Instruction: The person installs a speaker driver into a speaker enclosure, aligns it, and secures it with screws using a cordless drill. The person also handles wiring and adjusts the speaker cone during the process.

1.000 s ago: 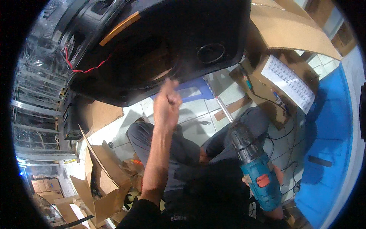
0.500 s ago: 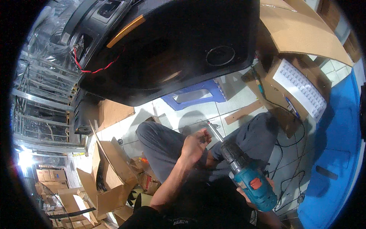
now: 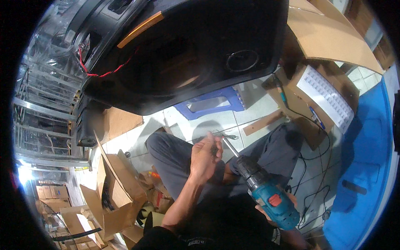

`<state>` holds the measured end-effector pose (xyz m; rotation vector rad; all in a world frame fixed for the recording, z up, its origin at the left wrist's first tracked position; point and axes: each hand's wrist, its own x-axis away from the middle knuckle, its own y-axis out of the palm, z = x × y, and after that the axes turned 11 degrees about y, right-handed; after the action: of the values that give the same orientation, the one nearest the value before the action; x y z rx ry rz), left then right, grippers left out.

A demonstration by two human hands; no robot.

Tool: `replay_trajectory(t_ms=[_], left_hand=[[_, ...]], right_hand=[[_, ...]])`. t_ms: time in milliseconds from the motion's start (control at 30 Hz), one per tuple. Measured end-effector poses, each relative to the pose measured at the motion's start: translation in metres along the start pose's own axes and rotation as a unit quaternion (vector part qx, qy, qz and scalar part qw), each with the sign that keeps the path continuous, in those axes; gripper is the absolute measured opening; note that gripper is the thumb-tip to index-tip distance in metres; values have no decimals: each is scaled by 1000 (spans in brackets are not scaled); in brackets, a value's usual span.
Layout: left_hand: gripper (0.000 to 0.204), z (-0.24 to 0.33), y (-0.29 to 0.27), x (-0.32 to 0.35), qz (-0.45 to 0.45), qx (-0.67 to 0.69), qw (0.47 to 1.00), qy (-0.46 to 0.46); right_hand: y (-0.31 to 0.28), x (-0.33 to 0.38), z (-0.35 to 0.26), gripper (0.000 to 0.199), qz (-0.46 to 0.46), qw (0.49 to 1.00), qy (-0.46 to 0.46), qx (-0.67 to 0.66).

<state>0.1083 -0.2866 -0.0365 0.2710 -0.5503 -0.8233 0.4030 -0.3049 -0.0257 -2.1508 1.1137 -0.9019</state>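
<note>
My right hand (image 3: 261, 211) grips a teal and black power drill (image 3: 276, 205) from below, mostly hidden behind its body. The drill's long silver bit (image 3: 230, 147) points up and left, away from me. Close to the bit tip is my left hand (image 3: 204, 155), fingers curled and thumb up, around small dark pieces too small to name. Beyond both hands a large black speaker cabinet (image 3: 208, 41) with round openings rests tilted over a blue plastic stool (image 3: 212, 105). From its left side hang red and black wires (image 3: 100, 75).
Cardboard boxes (image 3: 112, 208) stand open at the left, below metal racks (image 3: 46, 108). At right, a cardboard box (image 3: 308, 133) carries a printed sheet (image 3: 327, 98), a pen (image 3: 317, 116) and a soldering iron (image 3: 281, 89); black cable (image 3: 306, 200) trails nearby. A blue plastic panel (image 3: 358, 166) stands farther right.
My left hand has moved slightly up and left, its thumb now raised. The drill has shifted a little left and down. The view has shifted slightly.
</note>
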Motion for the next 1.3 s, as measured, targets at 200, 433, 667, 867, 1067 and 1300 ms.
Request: replay_trajectory(t_ms=[200, 433, 667, 867, 1067, 1300], left_hand=[[36, 12, 14, -1, 55, 44, 997, 16], [35, 18, 29, -5, 43, 27, 999, 5], [35, 13, 37, -1, 22, 55, 998, -29], [35, 14, 41, -3, 8, 65, 998, -24], [36, 15, 61, -8, -13, 42, 999, 15], [35, 24, 89, -27, -97, 113, 989, 2]], right_hand=[[9, -24, -17, 51, -250, 909, 271, -196], [-18, -23, -28, 29, -140, 977, 124, -106], [-8, -24, -23, 27, -84, 988, 92, -87], [-8, -20, -5, 32, 25, 993, -91, -75], [-21, -26, -23, 47, 18, 998, 24, -62], [-58, -46, -31, 69, -95, 962, 248, 56]])
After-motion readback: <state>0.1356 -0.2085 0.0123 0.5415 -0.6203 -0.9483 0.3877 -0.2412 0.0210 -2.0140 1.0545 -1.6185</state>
